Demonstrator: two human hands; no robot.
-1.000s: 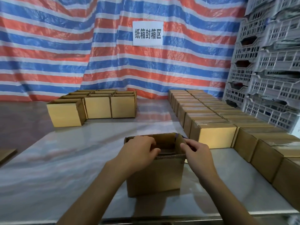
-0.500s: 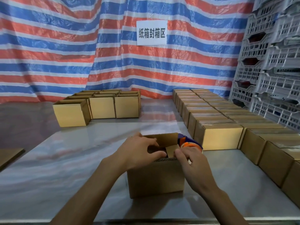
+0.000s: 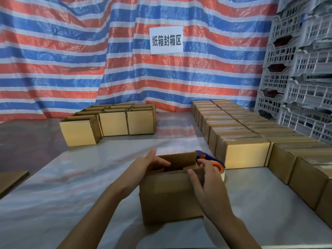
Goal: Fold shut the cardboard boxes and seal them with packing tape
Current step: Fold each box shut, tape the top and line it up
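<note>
Head view: open cardboard box (image 3: 168, 198) stands on the grey counter (image 3: 53, 194), near its front edge, top flaps not yet closed. Left hand (image 3: 149, 165) reaches into the box top from the left, fingers loosely curled over the left flap. Right hand (image 3: 206, 178) pinches the near-right flap (image 3: 198, 174), thumb in front, fingers behind. Tape dispenser (image 3: 213, 163), blue and orange, sits just behind the box's right corner. Sealed boxes (image 3: 246, 155) in rows to the right, open-topped boxes (image 3: 111, 123) back left. Striped tarp (image 3: 89, 60) with a white sign (image 3: 166, 40) behind; grey crates (image 3: 301, 69) stacked right.
</note>
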